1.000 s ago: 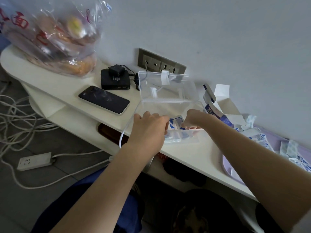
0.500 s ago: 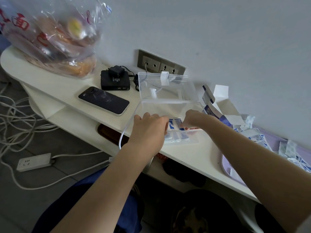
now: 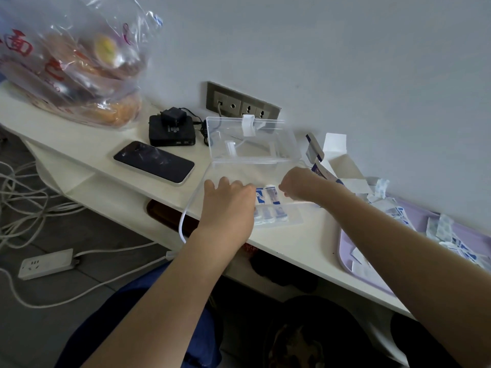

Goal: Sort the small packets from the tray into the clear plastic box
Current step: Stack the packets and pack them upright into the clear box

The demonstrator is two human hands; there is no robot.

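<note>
The clear plastic box [image 3: 198,191] stands open at the shelf's front edge, its lid [image 3: 252,144] tilted up behind it. A row of small blue-and-white packets [image 3: 271,196] stands in the box's near part. My left hand [image 3: 228,208] reaches over the near wall, fingers bent down onto the left end of the row and hiding it. My right hand [image 3: 293,185] is inside the box at the row's right end with fingers curled, seemingly pinching a packet there. The lilac tray [image 3: 345,251] on the right holds several loose packets [image 3: 451,235].
A black phone [image 3: 154,162] and a black router [image 3: 171,131] lie left of the box, with a wall socket [image 3: 241,104] behind. A bag of bread [image 3: 77,67] sits far left. Torn cardboard packaging [image 3: 337,160] lies between box and tray. Cables and a power strip [image 3: 46,262] are on the floor.
My right hand has edged slightly left toward the row of packets. My left hand stays where it was on the row.
</note>
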